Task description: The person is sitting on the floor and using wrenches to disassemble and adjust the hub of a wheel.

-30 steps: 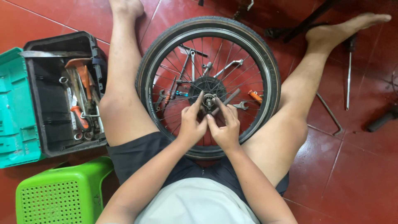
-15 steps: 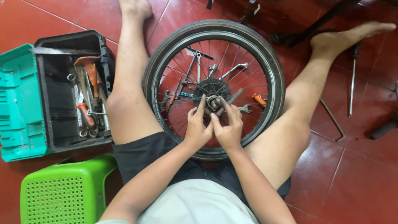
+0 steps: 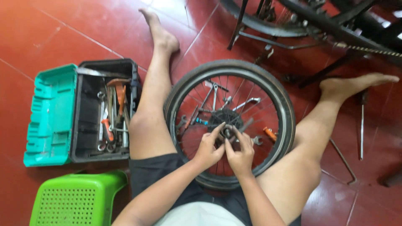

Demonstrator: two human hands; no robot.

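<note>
Left hand (image 3: 208,150): fingertips pinched on the hub (image 3: 227,125) from 7 o'clock.
Right hand (image 3: 240,155): fingers closed on the same hub from 5 o'clock, just beside the left.
Hub: centre of the wheel (image 3: 276,94), flat on the floor between bare legs.
Wrenches (image 3: 247,103): under the spokes, around 12 to 2 o'clock of the hub.
Toolbox (image 3: 86,121): open, at 9 o'clock of the wheel, tools inside, teal lid (image 3: 52,115) folded outward.
Stool (image 3: 73,199): green, at 7 o'clock.
Bicycle frame (image 3: 335,23): at 1 o'clock, well apart.

No packages, labels, signs or screens show anywhere in this view of the floor.
</note>
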